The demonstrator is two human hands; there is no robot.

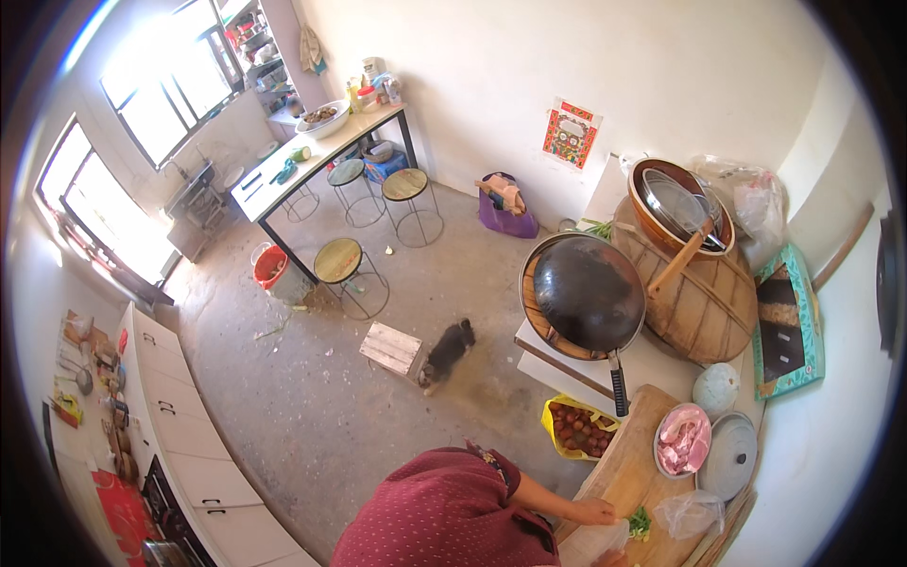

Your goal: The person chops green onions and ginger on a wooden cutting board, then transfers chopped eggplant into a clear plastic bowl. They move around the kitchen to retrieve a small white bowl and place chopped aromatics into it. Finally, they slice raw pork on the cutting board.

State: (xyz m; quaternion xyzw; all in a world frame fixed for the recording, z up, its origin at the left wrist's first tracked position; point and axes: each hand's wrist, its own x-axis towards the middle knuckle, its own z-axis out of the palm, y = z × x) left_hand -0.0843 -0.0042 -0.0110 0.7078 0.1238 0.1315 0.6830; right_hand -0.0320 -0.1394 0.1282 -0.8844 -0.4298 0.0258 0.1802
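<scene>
My left hand [594, 512] pinches the edge of a clear plastic bag [592, 542] over a wooden cutting board [633, 453]. Only part of my right hand [615, 558] shows at the bottom edge, close to the bag; its grip is hidden. Chopped green leaves [638, 524], perhaps scallion, lie on the board just right of the bag. Beyond them sits a crumpled clear plastic bag [687, 514]. A bowl of raw meat [682, 439] stands on the board's far part, beside a grey metal lid [730, 450] with a black knob.
Near the board are a pale round melon [716, 388], an upturned black wok [589, 290] and a large wooden lid [698, 312]. A yellow bag of reddish produce [577, 429] stands on the floor. A small dark animal [448, 352] is by a wooden box stool [392, 349].
</scene>
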